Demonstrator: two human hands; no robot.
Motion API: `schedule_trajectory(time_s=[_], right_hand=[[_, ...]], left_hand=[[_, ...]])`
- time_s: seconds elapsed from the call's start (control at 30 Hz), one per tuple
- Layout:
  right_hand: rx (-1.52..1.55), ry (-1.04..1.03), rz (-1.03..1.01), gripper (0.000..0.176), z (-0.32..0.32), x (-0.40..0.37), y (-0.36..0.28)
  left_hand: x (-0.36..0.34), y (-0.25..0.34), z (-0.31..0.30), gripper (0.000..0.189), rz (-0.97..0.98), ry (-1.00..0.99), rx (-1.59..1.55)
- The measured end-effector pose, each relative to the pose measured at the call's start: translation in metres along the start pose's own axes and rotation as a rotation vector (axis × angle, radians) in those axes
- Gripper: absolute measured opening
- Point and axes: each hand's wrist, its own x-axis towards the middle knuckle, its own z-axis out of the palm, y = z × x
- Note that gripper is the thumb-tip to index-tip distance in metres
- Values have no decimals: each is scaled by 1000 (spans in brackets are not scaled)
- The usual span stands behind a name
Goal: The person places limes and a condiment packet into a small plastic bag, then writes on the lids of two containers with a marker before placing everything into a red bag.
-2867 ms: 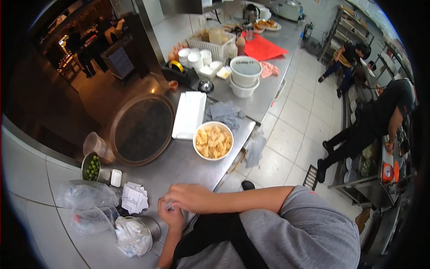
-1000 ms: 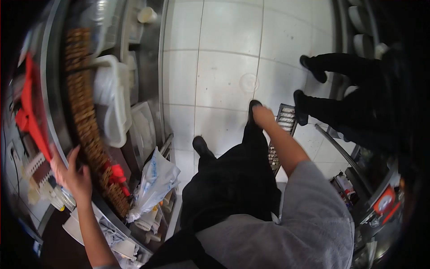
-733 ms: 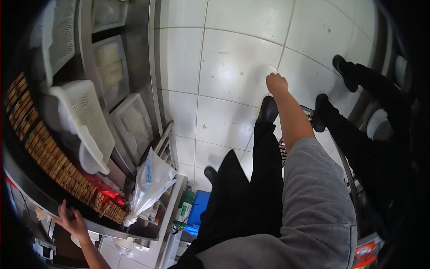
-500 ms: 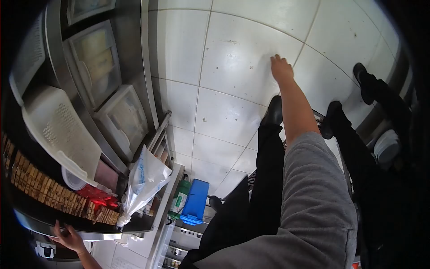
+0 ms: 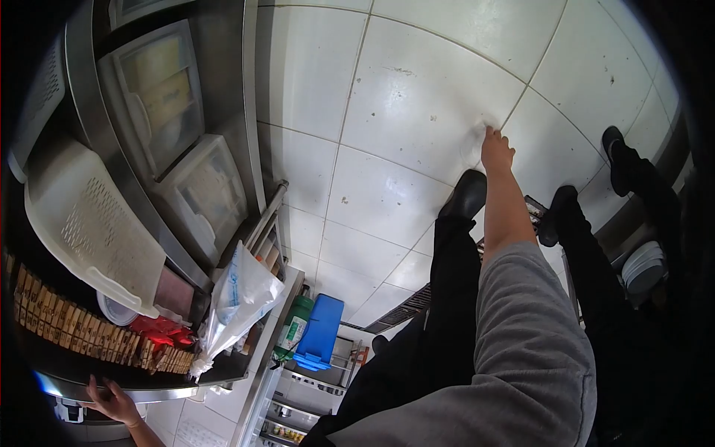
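My right hand (image 5: 497, 150), at the end of an outstretched arm, is over the tiled floor. Its fingers are bent together beside a blurred, translucent whitish thing (image 5: 471, 144), perhaps thin plastic. My left hand (image 5: 115, 403) lies at the metal edge (image 5: 167, 394) of a dark surface at the lower left, fingers spread and holding nothing visible. Above it runs a long row of small wooden pieces (image 5: 78, 326). Beside the row are a red package (image 5: 160, 330) and a knotted clear plastic bag (image 5: 238, 294).
A white perforated basket (image 5: 97, 223) and lidded clear containers (image 5: 205, 194) are on the left. A green bottle (image 5: 294, 328) stands by a blue bin (image 5: 322, 328). At the right show another person's black shoes (image 5: 564, 208) and trousers, near stacked white round items (image 5: 643, 267).
My right hand has moved right and down in the view, and the translucent thing now shows beside its fingers. The view has shifted slightly; my left hand stays at the metal edge.
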Motion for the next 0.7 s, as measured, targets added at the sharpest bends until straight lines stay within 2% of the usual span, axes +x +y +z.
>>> schedule_trajectory(time_s=[0.1, 0.23, 0.33, 0.4, 0.43, 0.47, 0.5, 0.53, 0.57, 0.6, 0.7], right_hand=[[-72, 24, -25, 37, 4, -6, 12], [30, 161, -49, 42, 12, -5, 18], [86, 89, -16, 45, -11, -2, 21], [91, 197, 126, 48, -33, 7, 19], [96, 194, 126, 48, -37, 13, 19], [141, 288, 98, 46, -40, 23, 22], [184, 381, 70, 44, -40, 33, 25], [182, 376, 73, 44, -44, 40, 26], [125, 291, 55, 43, -45, 47, 28], [68, 203, 38, 41, -44, 48, 30], [-103, 180, -35, 38, -16, 33, 22]], left_hand=[[-3, -6, -2, 39, 29, -54, 147], [6, 7, 0, 38, 27, -1, 49], [13, 18, -2, 38, 85, 17, 104], [12, 12, -1, 39, 123, 0, 140], [-46, -114, 13, 40, -128, -77, 39], [-80, -199, 25, 40, -404, -132, -54], [-60, -188, 28, 41, -665, -165, -116], [-83, -199, 26, 41, -489, -115, -87], [-69, -143, 17, 42, -308, -59, -45], [-5, -7, 2, 42, -136, 0, 6], [2, -2, 2, 41, -19, -8, 42]])
